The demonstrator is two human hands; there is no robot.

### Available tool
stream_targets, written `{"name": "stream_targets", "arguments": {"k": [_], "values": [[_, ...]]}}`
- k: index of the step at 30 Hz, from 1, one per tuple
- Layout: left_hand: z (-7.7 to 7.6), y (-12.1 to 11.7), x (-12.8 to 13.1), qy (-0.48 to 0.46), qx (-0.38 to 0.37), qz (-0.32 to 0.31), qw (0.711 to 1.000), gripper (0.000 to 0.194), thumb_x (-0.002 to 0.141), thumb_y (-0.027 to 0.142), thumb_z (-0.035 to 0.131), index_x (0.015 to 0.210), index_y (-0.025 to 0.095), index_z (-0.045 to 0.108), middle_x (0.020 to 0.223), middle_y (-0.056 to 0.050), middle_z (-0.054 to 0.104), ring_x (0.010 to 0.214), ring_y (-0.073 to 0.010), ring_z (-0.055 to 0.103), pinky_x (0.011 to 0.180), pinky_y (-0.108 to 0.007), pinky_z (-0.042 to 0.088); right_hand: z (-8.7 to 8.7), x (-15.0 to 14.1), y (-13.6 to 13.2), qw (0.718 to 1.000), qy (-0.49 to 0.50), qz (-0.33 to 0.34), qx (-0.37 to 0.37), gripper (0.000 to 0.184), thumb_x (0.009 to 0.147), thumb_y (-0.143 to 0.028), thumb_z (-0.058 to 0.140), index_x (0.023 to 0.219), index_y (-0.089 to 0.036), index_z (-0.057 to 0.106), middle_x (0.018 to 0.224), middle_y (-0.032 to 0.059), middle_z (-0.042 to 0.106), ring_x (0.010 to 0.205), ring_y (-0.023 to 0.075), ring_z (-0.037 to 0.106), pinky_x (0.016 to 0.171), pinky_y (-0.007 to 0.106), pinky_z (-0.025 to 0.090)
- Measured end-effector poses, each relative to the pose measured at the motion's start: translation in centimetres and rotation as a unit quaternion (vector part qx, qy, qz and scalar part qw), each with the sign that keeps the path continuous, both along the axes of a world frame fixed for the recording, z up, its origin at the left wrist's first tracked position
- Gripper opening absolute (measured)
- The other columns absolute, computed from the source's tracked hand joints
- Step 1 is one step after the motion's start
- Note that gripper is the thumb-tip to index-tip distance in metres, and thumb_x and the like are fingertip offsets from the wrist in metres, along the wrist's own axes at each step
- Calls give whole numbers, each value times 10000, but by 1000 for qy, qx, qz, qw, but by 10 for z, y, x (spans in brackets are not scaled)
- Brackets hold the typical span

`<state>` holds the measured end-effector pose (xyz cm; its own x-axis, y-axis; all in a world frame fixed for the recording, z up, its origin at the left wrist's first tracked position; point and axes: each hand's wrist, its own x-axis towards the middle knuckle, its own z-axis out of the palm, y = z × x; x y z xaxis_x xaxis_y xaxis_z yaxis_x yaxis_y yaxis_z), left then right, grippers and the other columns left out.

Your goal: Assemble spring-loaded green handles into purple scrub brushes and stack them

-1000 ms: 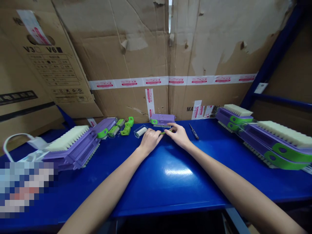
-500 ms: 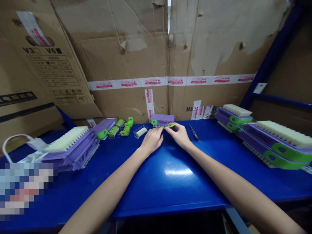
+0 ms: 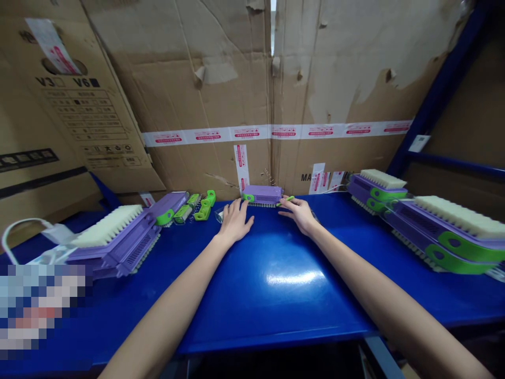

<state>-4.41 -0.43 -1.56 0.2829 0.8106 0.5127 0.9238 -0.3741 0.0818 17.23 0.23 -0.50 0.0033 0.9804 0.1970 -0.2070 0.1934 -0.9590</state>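
Note:
A purple plastic housing [image 3: 263,195] with a slotted face, a toothed lower edge and a green left end lies near the cardboard at the back of the table. My left hand [image 3: 235,221] is open, its fingers spread beside the housing's left front, holding nothing. At the other end, my right hand [image 3: 299,215] pinches a thin green plastic piece [image 3: 287,200] between thumb and finger, its remaining fingers loose. Whether this piece touches the housing I cannot tell. A small clear box [image 3: 219,215] is mostly covered by my left hand. A dark tool behind my right hand is almost fully hidden.
Green brackets [image 3: 203,210] and a purple unit [image 3: 172,204] lie back left. Stacks of purple units with cream toothed blocks stand at left [image 3: 114,237] and right [image 3: 434,226]. A white cable [image 3: 19,223] loops at far left. Cardboard [image 3: 213,95] walls the back.
My hands have moved apart: the left to the left, over the clear box, its fingers spreading; the right slightly right with the green piece, now covering most of the dark tool.

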Motion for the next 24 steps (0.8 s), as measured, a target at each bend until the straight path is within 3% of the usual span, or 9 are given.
{"name": "stream_targets", "arguments": {"k": [3,8,14,21,24], "values": [[-3,4,-5,-1,3,15,1000,488,865,347,459,1292,110,445,1344,-223,455,1282,-343,390,1067,-558,237,-2,-1,3,999,13,34,-10,239,659,-348,743,773,-150,675,1019,90,673,936,193,637,859,356,543],[-4,6,-8,4,-5,49,999,515,866,369,443,1307,104,431,1349,-219,463,1307,-343,365,1088,-579,187,-3,-3,7,999,4,34,-5,208,665,-330,750,750,-163,660,832,49,706,856,169,664,948,339,483],[1,2,-5,23,-3,73,997,606,863,375,435,1381,74,341,1403,-209,418,1342,-332,317,1109,-566,162,0,-2,3,999,23,38,-5,220,636,-332,738,731,-161,638,700,20,685,716,165,676,852,302,508],[5,-1,-5,78,53,-11,995,584,856,361,484,1392,171,348,1466,-150,358,1377,-315,267,1105,-588,157,4,0,-4,998,-6,70,4,215,658,-344,685,698,-150,599,679,19,664,637,175,683,757,284,516],[5,-2,-4,84,60,-27,994,540,859,344,495,1352,148,395,1422,-153,418,1354,-307,310,1111,-569,174,7,2,-6,999,-12,40,-20,203,706,-348,610,748,-150,585,673,23,657,599,177,683,651,273,524]]}}
